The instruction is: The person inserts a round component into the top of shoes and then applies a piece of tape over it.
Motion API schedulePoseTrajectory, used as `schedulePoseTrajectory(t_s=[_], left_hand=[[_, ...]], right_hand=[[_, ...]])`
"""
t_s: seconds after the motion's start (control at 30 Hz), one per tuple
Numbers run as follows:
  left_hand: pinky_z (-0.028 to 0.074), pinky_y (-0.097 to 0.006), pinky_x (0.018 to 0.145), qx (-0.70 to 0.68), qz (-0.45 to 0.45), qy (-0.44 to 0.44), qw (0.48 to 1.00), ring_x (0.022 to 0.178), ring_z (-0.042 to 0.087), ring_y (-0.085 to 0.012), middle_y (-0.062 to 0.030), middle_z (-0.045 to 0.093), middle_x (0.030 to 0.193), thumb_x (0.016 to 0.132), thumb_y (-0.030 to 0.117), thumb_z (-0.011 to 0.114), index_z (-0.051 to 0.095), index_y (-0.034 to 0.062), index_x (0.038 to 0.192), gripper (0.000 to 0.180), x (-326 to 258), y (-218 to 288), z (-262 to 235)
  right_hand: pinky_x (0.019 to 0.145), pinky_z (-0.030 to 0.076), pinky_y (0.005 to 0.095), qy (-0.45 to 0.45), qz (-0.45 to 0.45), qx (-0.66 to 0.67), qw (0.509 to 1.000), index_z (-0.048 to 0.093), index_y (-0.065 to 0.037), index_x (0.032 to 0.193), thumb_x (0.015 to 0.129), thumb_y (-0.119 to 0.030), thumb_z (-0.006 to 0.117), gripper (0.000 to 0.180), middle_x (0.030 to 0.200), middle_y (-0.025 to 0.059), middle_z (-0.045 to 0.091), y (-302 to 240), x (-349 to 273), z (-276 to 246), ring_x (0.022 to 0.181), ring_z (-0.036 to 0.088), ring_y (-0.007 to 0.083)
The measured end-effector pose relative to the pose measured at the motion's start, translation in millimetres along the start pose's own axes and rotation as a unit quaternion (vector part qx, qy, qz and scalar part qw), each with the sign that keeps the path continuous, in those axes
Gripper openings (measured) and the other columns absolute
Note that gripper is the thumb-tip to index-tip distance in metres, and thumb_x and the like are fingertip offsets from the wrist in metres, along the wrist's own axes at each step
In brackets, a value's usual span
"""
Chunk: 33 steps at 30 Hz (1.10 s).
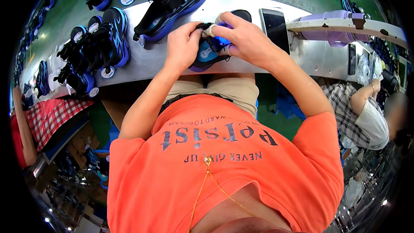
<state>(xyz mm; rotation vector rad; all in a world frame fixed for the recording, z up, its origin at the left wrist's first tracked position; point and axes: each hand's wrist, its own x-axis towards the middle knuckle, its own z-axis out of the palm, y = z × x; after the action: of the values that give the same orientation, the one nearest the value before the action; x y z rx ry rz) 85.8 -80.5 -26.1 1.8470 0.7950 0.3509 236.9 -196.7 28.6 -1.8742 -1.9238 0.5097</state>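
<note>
One black shoe with a blue sole (207, 58) lies on the silver metal table (142, 62), its long axis diagonal, toe pointing away and rightward; the left hand (183, 44) and right hand (246, 39) both grip its upper; beyond the left hand stands one similar shoe (173, 12); rightward lies one dark-screened rectangular phone (275, 28).

The person wears a bright orange short-sleeved T-shirt (284, 177) with a rounded neckline, its front printed with dark lettering (220, 136) in larger and smaller rows. A fine gold necklace (199, 194) carries a small gold pendant (207, 160). A black band (172, 100) shows at the waist above beige shorts (235, 92). Pale coverings (210, 30) sheathe fingertips of the right hand (252, 41).
</note>
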Motion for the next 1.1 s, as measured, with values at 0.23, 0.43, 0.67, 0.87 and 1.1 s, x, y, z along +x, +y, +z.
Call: schedulePoseTrajectory(t_s=[0.23,0.43,0.67,0.87,1.1], left_hand=[[0.040,-0.024,0.055,-0.092,-0.084,-0.095,0.988,0.062,0.048,-0.0069,-0.0011,0.057,0.067,0.086,0.031,0.066,0.066,0.0001,0.089,0.031,-15.6,10.4,-21.0],[0.035,-0.020,0.051,-0.184,-0.181,-0.298,0.919,0.063,0.058,-0.0059,-0.0008,0.063,0.071,0.091,0.018,0.056,0.068,0.0024,0.095,0.021,-7.2,32.3,-31.6],[0.040,-0.020,0.055,-0.178,-0.200,-0.266,0.926,0.064,0.061,-0.0075,-0.0037,0.065,0.071,0.091,0.015,0.053,0.068,0.0005,0.096,0.021,-12.8,27.2,-22.8],[0.040,-0.020,0.055,-0.171,-0.188,-0.244,0.936,0.063,0.061,-0.0076,-0.0045,0.065,0.068,0.091,0.015,0.052,0.068,0.0002,0.096,0.022,-14.3,32.8,-18.7],[0.039,-0.019,0.053,-0.171,-0.193,-0.266,0.929,0.067,0.059,-0.0052,-0.0028,0.067,0.075,0.091,0.018,0.053,0.068,0.0037,0.097,0.022,-15.8,35.8,-24.3]], right_hand=[[0.068,0.049,0.0383,-0.050,0.077,-0.025,0.995,0.058,-0.019,0.107,0.066,-0.012,0.077,0.046,0.092,0.0096,0.054,-3.5,6.6,-8.4,0.088,0.059,0.0303],[0.069,0.048,0.0278,0.010,0.072,0.238,0.969,0.063,-0.009,0.111,0.079,-0.010,0.068,0.032,0.092,0.0081,0.060,13.3,-7.0,-10.1,0.076,0.055,0.0175],[0.064,0.045,0.0273,-0.034,0.195,0.271,0.942,0.063,-0.004,0.104,0.080,-0.013,0.070,0.027,0.080,0.0072,0.058,2.9,0.0,-19.2,0.069,0.053,0.0156],[0.063,0.043,0.0257,0.041,0.195,0.083,0.976,0.065,-0.011,0.108,0.076,-0.026,0.074,0.037,0.078,0.0050,0.057,0.1,-5.4,-0.8,0.067,0.049,0.0139],[0.059,0.042,0.0238,0.047,0.245,0.142,0.958,0.066,-0.007,0.103,0.079,-0.024,0.073,0.030,0.068,0.0007,0.051,-10.6,-4.7,-1.3,0.061,0.044,0.0080]])
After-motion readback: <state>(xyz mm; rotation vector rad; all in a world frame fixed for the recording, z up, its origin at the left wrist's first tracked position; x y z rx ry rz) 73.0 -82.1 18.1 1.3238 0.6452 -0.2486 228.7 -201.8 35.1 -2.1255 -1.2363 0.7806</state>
